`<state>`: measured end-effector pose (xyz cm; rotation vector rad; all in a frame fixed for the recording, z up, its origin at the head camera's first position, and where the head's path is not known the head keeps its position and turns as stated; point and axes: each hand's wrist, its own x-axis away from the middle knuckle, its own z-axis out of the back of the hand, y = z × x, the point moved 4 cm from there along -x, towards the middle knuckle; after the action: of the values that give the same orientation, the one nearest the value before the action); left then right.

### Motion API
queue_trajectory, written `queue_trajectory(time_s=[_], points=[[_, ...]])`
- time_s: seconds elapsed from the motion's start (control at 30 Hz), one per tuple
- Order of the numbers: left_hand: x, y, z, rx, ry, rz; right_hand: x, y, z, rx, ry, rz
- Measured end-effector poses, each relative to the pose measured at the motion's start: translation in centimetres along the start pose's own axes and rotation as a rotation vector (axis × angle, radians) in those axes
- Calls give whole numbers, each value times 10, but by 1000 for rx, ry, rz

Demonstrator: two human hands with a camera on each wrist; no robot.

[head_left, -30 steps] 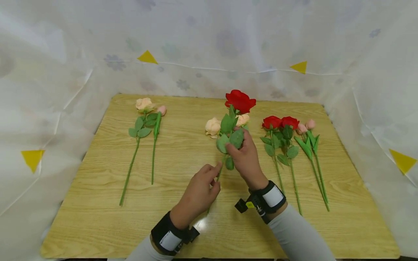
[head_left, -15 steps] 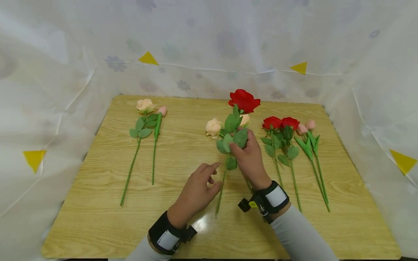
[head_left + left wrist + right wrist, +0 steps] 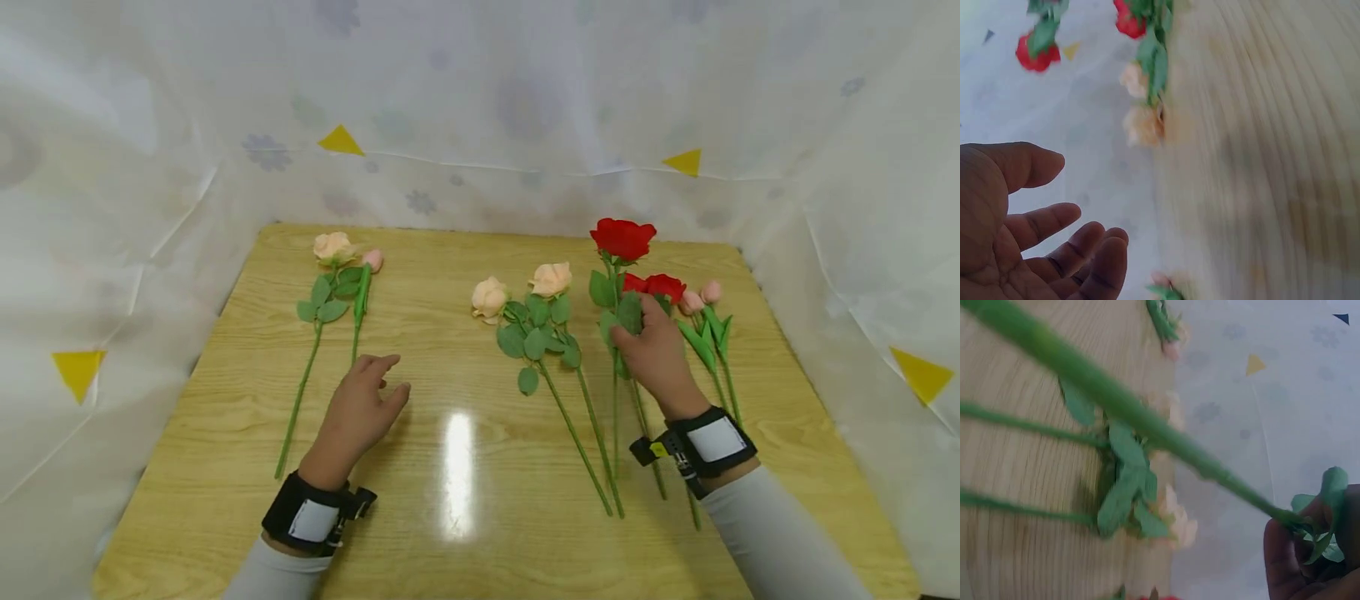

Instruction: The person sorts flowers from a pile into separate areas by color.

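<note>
My right hand (image 3: pixel 660 354) pinches a red rose (image 3: pixel 624 240) by its leafy upper stem, holding it over two other red roses (image 3: pixel 666 287) on the right of the table. In the right wrist view the held rose's green stem (image 3: pixel 1147 428) crosses the picture up to my fingers. My left hand (image 3: pixel 358 412) hangs above the table with fingers relaxed and nothing in it, near the stem of a pink tulip (image 3: pixel 362 292). Two peach roses (image 3: pixel 551 281) lie between my hands, their stems slanting toward me.
At the left, another peach rose (image 3: pixel 333 248) lies beside the pink tulip. Two more pink tulips (image 3: pixel 710 292) lie at the far right. A pale patterned sheet (image 3: pixel 480 100) with yellow triangles surrounds the wooden table (image 3: pixel 225 533) at the back and sides.
My right hand has carried the red rose rightward, from over the peach roses to over the other red roses. My left hand has let go of its stem and moved left.
</note>
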<state>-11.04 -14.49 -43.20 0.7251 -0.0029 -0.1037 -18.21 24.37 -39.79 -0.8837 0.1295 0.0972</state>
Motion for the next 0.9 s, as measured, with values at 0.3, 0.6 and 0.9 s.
queue_trajectory(time_s=[0.3, 0.6, 0.9], points=[[-1, -31, 20, -85, 11, 50, -8, 62, 37, 272, -76, -35], [-10, -32, 15, -108, -31, 92, -5, 103, 16, 386, -108, -60], [-18, -38, 15, -221, -199, 162, 1, 98, 22, 329, -47, -131]])
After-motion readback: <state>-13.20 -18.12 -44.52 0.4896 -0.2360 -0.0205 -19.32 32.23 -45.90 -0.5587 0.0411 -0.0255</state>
